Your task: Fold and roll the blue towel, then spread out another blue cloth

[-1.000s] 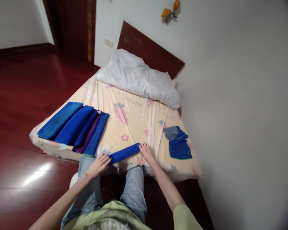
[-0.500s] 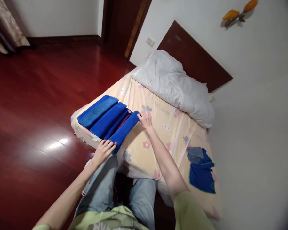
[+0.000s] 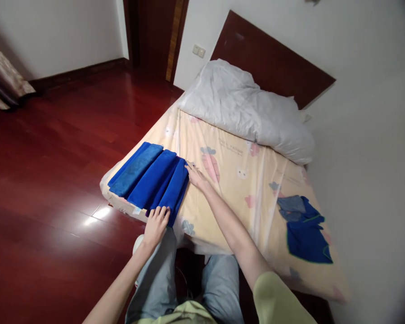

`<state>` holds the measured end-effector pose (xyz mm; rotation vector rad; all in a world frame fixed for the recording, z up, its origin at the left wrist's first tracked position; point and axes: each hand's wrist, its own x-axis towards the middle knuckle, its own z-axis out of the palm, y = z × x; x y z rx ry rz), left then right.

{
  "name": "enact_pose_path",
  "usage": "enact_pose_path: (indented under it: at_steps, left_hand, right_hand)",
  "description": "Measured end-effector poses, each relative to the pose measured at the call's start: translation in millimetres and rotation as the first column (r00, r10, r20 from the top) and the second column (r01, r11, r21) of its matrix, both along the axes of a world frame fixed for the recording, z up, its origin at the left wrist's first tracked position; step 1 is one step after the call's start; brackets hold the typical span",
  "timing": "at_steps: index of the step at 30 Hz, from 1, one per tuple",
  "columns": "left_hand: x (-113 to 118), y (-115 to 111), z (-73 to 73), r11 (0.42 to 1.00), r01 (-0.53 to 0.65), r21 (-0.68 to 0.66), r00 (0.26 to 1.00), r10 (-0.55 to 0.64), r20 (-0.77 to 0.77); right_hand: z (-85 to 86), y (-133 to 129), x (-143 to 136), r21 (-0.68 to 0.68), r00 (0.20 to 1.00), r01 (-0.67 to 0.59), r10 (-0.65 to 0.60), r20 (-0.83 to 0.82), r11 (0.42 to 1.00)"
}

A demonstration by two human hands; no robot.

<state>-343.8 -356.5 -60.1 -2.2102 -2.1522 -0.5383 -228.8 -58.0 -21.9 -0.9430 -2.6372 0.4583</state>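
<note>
Touching hands: left hand (image 3: 157, 225) on the folded blue cloth (image 3: 173, 184), at end farther from headboard (image 3: 270, 56); right hand (image 3: 196, 175) at nearer end; whether they grip, I cannot tell.
Row on bed (image 3: 219, 216): this cloth among other folded blue cloths (image 3: 152, 176).
Near headboard: white bedding (image 3: 246, 103).
Farther from headboard: grey cloth (image 3: 292, 205), green-edged blue cloth (image 3: 308, 244).

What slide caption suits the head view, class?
Left hand and right hand touch a folded blue cloth on the bed.
</note>
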Motion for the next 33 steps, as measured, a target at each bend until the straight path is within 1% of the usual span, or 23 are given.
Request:
enact_pose_path:
  at_steps: [2, 4, 6, 8, 9, 10, 11, 12, 13, 14, 15, 16, 17, 19, 21, 23, 25, 27, 29, 31, 33]
  left_hand:
    - [14, -20, -2.9, 1.000, -0.015, 0.025, 0.999, 0.014, 0.043]
    - [34, -51, -9.2, 0.999, 0.013, 0.039, 0.996, -0.016, 0.086]
    - [57, -88, -16.2, 0.995, 0.102, -0.004, 0.986, -0.101, 0.129]
    - [80, -119, -20.4, 0.974, 0.210, -0.086, 0.964, -0.191, 0.187]
    - [89, -129, -20.9, 0.962, 0.247, -0.115, 0.951, -0.218, 0.218]
    - [96, -135, -20.5, 0.953, 0.267, -0.144, 0.943, -0.227, 0.242]
    - [101, -136, -19.5, 0.947, 0.274, -0.169, 0.940, -0.226, 0.257]
    - [104, -133, -18.5, 0.943, 0.274, -0.192, 0.940, -0.220, 0.259]
    - [107, -127, -17.9, 0.937, 0.272, -0.217, 0.944, -0.217, 0.249]
    - [109, -117, -18.1, 0.928, 0.281, -0.243, 0.947, -0.226, 0.229]
    - [111, -106, -19.4, 0.914, 0.302, -0.271, 0.946, -0.252, 0.205]
    - [114, -93, -21.8, 0.893, 0.335, -0.301, 0.939, -0.291, 0.181]
    - [118, -81, -25.3, 0.866, 0.373, -0.333, 0.927, -0.338, 0.161]
    - [128, -60, -34.5, 0.799, 0.441, -0.409, 0.896, -0.421, 0.141]
    - [140, -48, -44.4, 0.725, 0.473, -0.501, 0.871, -0.468, 0.147]
    - [150, -48, -53.4, 0.657, 0.475, -0.585, 0.863, -0.478, 0.163]
    - [158, -58, -59.8, 0.617, 0.471, -0.631, 0.863, -0.468, 0.187]
    - [163, -71, -62.3, 0.606, 0.464, -0.646, 0.871, -0.446, 0.207]
    - [166, -82, -60.4, 0.595, 0.457, -0.661, 0.877, -0.424, 0.225]
    - [167, -87, -55.1, 0.591, 0.467, -0.658, 0.876, -0.408, 0.256]
    - [168, -87, -49.0, 0.609, 0.495, -0.620, 0.867, -0.400, 0.299]
  right_hand:
    - [0.2, -33, 33, -0.035, 1.000, 0.027, -0.027, 0.016, 0.999]
    - [-9.1, -85, 81, -0.051, 0.994, 0.096, -0.098, -0.049, 0.994]
    - [-29.8, -154, 142, -0.076, 0.957, 0.252, -0.260, -0.129, 0.965]
    - [-56.7, -232, 207, -0.134, 0.874, 0.419, -0.439, -0.210, 0.898]
    - [-69.3, -271, 238, -0.154, 0.843, 0.464, -0.489, -0.226, 0.872]
    - [-79.6, -308, 266, -0.181, 0.833, 0.480, -0.511, -0.213, 0.858]
    - [-86.7, -340, 288, -0.217, 0.825, 0.492, -0.531, -0.194, 0.843]
    - [-90.3, -367, 305, -0.262, 0.811, 0.502, -0.554, -0.190, 0.824]
    - [-90.7, -388, 316, -0.297, 0.755, 0.558, -0.622, -0.206, 0.775]
    - [-88.4, -401, 322, -0.334, 0.698, 0.598, -0.678, -0.229, 0.729]
    - [-84.4, -408, 324, -0.369, 0.635, 0.632, -0.728, -0.259, 0.682]
    - [-79.7, -408, 325, -0.403, 0.575, 0.652, -0.765, -0.290, 0.642]
    - [-75.1, -404, 324, -0.437, 0.532, 0.653, -0.785, -0.317, 0.619]
    - [-68.3, -389, 324, -0.497, 0.486, 0.623, -0.797, -0.358, 0.604]
    - [-65.6, -376, 326, -0.538, 0.443, 0.602, -0.808, -0.389, 0.590]
    - [-65.8, -371, 330, -0.559, 0.408, 0.592, -0.814, -0.413, 0.580]
    - [-67.5, -370, 333, -0.570, 0.384, 0.584, -0.816, -0.433, 0.578]
    - [-69.8, -371, 336, -0.580, 0.353, 0.576, -0.815, -0.460, 0.577]
    - [-72.9, -368, 342, -0.590, 0.296, 0.569, -0.812, -0.502, 0.572]
    - [-76.0, -356, 352, -0.602, 0.209, 0.578, -0.812, -0.545, 0.552]
    - [-76.8, -335, 369, -0.613, 0.094, 0.607, -0.812, -0.576, 0.505]
